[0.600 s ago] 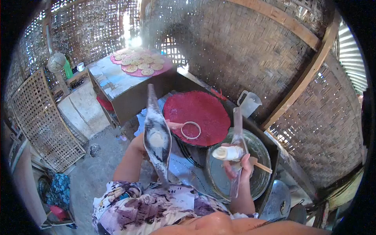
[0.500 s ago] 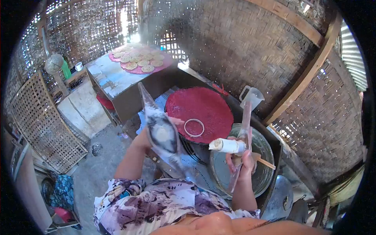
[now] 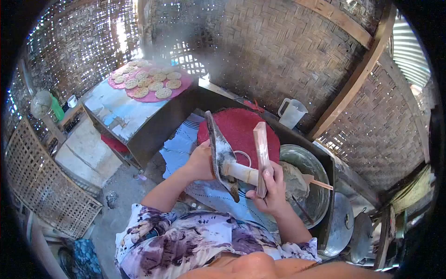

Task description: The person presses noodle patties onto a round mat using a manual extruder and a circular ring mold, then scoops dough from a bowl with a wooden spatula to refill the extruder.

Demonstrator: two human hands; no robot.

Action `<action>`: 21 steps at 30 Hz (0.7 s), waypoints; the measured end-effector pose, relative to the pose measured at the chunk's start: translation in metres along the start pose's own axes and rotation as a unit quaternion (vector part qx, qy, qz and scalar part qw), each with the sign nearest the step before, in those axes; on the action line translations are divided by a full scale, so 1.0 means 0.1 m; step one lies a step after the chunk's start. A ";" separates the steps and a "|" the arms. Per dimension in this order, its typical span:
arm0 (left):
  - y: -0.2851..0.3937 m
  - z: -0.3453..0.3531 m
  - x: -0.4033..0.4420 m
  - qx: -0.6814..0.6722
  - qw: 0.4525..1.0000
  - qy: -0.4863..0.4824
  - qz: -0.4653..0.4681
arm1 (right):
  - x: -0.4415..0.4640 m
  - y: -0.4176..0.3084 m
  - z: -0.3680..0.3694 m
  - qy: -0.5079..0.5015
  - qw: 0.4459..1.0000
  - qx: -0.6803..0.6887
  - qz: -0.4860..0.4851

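Observation:
My left hand [image 3: 200,162] is closed round the near side of a dark wooden press board [image 3: 222,143], dusted with pale residue and tapered at both ends. In my right hand [image 3: 273,189] is a wooden plunger handle [image 3: 261,151], gripped low down. The plunger's white cylinder [image 3: 245,173] points left, its end against or inside the middle of the board; how deep it sits I cannot tell. Behind the tools lies a round red sheet [image 3: 223,122] with a pale ring [image 3: 242,157] on it. Right of my hand, a basin [image 3: 320,160] holds greyish dough [image 3: 296,182] and a spatula [image 3: 321,184].
Several round lacy patties [image 3: 155,85] lie on a pink sheet on the box-like table [image 3: 104,109] at back left. A clear plastic jug [image 3: 292,113] stands behind the basin. Metal lids [image 3: 339,223] lean at the right. Woven bamboo walls [image 3: 260,51] surround the corner.
The two press parts, apart before, now meet. My left hand has turned the board on edge and moved it right; my right hand has shifted the plunger left, away from over the basin.

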State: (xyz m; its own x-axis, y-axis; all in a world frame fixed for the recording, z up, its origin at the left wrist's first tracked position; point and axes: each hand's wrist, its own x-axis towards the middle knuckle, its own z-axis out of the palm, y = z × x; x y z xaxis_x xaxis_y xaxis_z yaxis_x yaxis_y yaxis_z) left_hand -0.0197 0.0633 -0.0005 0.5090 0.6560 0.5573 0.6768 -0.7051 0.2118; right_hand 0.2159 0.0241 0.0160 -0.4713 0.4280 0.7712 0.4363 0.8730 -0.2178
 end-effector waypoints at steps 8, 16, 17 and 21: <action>-0.25 0.26 -0.02 -0.056 0.992 0.018 0.113 | 0.16 -0.25 0.15 -0.111 0.992 -0.049 0.021; -0.37 0.36 0.06 -0.173 0.984 0.020 0.046 | 0.20 -0.18 0.52 -0.093 0.986 -0.085 0.108; -0.39 0.37 0.05 -0.204 0.979 0.009 0.020 | 0.25 -0.15 0.52 -0.102 0.985 -0.083 0.114; -0.83 0.58 -0.25 -0.407 0.907 -0.001 -0.105 | 0.36 0.16 0.39 -0.046 0.908 0.322 0.264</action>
State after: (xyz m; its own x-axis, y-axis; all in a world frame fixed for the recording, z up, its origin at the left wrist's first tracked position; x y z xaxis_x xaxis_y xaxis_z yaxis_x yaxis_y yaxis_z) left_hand -0.0576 0.1216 -0.0785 0.4150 0.7991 0.4349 0.1429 -0.5294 0.8363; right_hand 0.1761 0.0629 0.0164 -0.4024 0.8187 0.4096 0.0950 0.4824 -0.8708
